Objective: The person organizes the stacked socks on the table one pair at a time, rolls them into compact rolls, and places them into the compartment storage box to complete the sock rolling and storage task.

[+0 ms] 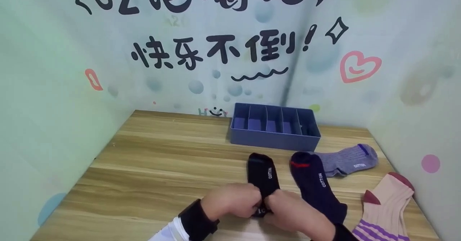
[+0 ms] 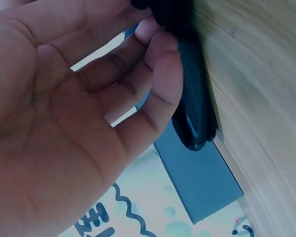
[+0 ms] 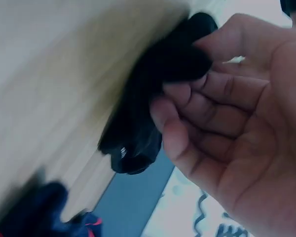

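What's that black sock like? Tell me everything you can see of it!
The black sock looks like soft cloth, with white COTTON lettering near its right edge. Its rounded far end points toward the blue divided box, and the navy sock lies to its right. The left hand and right hand grip its near part, hiding some of it, with white marks showing between them. Below it is the wooden table.

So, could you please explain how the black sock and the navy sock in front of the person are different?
The black sock is plain black, while the navy sock is dark blue with a red stripe. The left hand and right hand grip the black sock; neither grips the navy sock, which lies on the table. Both carry pale "COTTON" lettering.
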`<state>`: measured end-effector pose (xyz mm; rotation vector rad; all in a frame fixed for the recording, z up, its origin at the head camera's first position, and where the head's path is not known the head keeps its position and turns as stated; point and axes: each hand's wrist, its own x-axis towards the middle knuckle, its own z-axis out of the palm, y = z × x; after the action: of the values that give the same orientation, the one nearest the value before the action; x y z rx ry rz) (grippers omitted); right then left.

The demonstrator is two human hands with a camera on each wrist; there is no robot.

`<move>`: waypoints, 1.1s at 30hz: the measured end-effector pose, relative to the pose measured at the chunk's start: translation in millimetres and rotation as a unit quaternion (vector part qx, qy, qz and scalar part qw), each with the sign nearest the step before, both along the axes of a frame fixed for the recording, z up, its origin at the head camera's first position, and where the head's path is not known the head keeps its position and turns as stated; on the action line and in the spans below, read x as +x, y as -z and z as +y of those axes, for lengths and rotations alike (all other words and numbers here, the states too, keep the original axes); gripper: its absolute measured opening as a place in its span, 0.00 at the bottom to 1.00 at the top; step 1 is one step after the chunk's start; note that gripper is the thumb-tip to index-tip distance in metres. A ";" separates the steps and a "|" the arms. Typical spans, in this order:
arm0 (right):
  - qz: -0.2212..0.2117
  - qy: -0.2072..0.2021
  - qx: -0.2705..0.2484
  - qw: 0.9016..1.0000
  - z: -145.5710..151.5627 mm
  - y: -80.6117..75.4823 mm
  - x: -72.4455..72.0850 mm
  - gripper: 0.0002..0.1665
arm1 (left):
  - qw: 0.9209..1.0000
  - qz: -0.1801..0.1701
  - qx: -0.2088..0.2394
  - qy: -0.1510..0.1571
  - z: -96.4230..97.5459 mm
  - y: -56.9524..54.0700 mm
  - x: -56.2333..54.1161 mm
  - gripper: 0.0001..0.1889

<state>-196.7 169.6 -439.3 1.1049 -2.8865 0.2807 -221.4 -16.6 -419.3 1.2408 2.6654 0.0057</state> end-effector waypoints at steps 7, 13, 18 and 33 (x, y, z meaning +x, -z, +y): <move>-0.135 0.072 -0.059 0.986 7.8 -4.8 -6.8 0.14 | 0.995 0.081 -0.050 -0.004 9.0 0.3 20.3 0.02; -0.071 0.109 -0.058 0.990 4.6 -5.0 -5.6 0.14 | 0.998 0.046 0.002 -0.034 12.8 0.9 19.7 0.07; 0.043 0.089 -0.040 0.994 0.2 0.7 -0.6 0.17 | 0.997 0.048 0.017 -0.056 14.0 7.4 12.6 0.07; 0.056 0.002 0.051 0.997 -2.1 -2.5 1.5 0.09 | 0.992 0.051 0.034 -0.108 14.2 11.0 4.7 0.11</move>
<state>-195.2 167.5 -436.8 1.0917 -2.8325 0.0683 -216.7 -2.4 -430.3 0.9881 2.8982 0.0664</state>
